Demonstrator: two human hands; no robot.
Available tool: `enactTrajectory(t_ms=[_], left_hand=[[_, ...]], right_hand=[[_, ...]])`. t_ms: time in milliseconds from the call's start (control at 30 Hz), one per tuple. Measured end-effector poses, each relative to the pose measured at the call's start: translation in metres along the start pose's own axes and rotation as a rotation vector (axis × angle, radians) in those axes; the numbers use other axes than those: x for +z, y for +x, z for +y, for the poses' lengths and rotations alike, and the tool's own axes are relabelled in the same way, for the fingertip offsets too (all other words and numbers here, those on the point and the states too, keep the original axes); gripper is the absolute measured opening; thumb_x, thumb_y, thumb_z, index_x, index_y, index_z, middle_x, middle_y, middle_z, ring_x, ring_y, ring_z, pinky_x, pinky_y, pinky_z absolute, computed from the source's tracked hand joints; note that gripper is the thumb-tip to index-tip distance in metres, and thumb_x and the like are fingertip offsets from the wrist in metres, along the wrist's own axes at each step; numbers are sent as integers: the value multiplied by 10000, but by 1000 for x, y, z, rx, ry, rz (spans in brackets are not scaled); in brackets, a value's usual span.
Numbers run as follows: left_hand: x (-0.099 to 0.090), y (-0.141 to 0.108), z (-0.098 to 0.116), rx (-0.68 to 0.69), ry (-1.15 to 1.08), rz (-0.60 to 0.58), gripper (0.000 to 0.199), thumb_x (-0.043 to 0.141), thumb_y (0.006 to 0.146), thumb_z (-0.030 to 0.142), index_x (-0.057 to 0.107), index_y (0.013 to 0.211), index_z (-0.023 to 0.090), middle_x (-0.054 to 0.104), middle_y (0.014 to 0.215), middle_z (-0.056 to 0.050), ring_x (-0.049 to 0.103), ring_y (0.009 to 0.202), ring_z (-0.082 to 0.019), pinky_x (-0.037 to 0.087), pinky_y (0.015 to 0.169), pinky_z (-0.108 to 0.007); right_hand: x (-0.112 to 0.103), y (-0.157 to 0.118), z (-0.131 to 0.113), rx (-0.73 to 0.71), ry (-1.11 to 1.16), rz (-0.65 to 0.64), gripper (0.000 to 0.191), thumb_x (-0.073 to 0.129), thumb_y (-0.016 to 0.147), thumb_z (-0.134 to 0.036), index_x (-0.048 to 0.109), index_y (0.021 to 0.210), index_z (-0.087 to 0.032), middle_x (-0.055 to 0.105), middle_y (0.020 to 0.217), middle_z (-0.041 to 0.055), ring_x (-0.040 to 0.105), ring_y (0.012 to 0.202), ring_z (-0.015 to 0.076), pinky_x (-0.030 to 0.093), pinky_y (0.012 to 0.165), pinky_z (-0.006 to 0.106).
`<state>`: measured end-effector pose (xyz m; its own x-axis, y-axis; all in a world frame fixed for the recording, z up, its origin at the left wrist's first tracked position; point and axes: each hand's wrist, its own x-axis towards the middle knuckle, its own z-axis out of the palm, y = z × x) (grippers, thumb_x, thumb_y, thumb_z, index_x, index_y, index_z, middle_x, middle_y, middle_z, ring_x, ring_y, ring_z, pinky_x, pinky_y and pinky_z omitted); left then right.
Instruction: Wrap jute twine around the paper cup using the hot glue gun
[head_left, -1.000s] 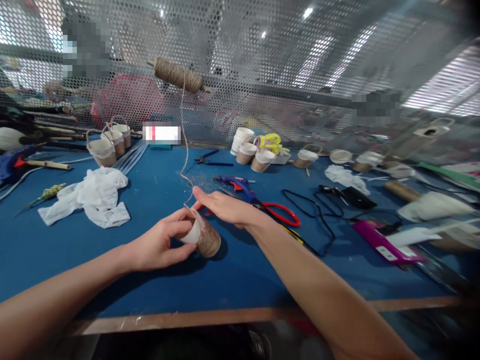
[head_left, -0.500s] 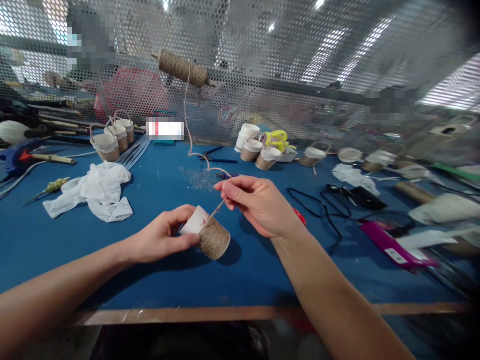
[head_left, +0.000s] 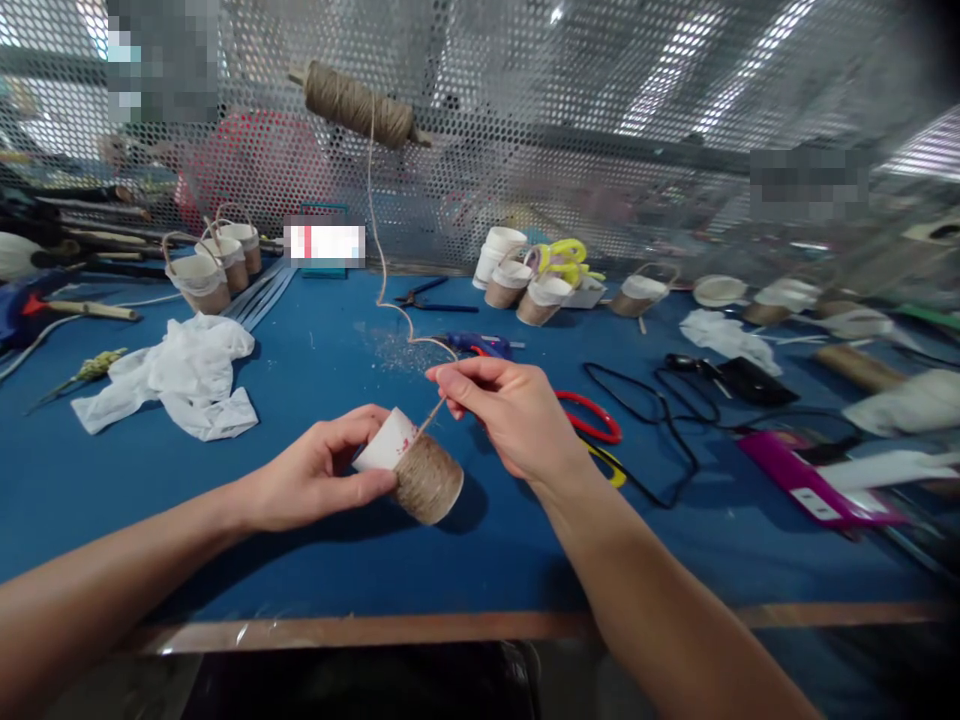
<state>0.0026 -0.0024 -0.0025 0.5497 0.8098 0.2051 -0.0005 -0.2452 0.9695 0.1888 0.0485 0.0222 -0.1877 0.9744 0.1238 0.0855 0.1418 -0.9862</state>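
Note:
A white paper cup (head_left: 388,441) lies tilted in my left hand (head_left: 322,468), its base end wrapped in brown twine (head_left: 430,480). My left thumb presses on the near side, and the other fingers curl behind the white part. Between thumb and forefinger my right hand (head_left: 517,415) pinches the twine strand (head_left: 429,417), which runs taut from the cup's wrapped edge. Beyond my fingers the strand loops over the table and rises to a twine spool (head_left: 356,104) on a rod at the mesh.
Behind my right hand lie a blue glue gun (head_left: 480,345) and red-handled scissors (head_left: 592,417). Pliers (head_left: 435,295) rest farther back. Finished cups with handles (head_left: 199,285) stand left, behind crumpled white cloth (head_left: 176,375). A purple-and-white object (head_left: 795,480) and black cord (head_left: 675,460) lie right.
My view has shifted slightly, showing more of the glue gun and scissors. Both hands keep nearly the same hold on the cup and the twine.

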Motion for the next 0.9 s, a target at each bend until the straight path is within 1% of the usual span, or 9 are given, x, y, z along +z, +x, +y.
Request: enactTrajectory(t_ms=[133,267,500,733,900], left_hand=[[0,-1,0,-6,19,2,133,554,808,230,603,880,130,506,988,-74,499,889,-167,418,809,-283],[0,-3,0,-6,30,3,145,549,814,228,605,912,136,502,1033,-81,503,907,-169,421,817,-285],[0,-3,1,13,44,2,99,548,812,189,601,877,135,498,1029,-72,499,923,-164,417,824,-266],[0,-4,2,26,51,3,74,546,811,170,593,857,137,488,1025,-67,488,922,-160,412,823,-259],[0,-4,2,32,37,-8,52,545,809,142,580,847,135,478,1019,-59,471,917,-149,402,805,-237]], right_hand=[[2,-1,2,8,-30,-14,182,690,653,-349,677,682,-170,579,588,-11,457,517,84,394,502,241],[2,-1,4,26,-44,-37,187,683,661,-348,673,694,-164,582,599,-14,463,518,80,395,507,236],[3,-1,7,56,-91,-74,195,671,681,-351,668,700,-157,572,587,-24,452,507,78,376,509,233],[6,-1,8,84,-83,-109,186,672,675,-343,678,701,-159,567,566,-30,453,504,81,383,525,238],[9,-3,10,106,-76,-140,183,675,675,-338,687,715,-159,591,596,-21,461,516,83,387,537,242]])
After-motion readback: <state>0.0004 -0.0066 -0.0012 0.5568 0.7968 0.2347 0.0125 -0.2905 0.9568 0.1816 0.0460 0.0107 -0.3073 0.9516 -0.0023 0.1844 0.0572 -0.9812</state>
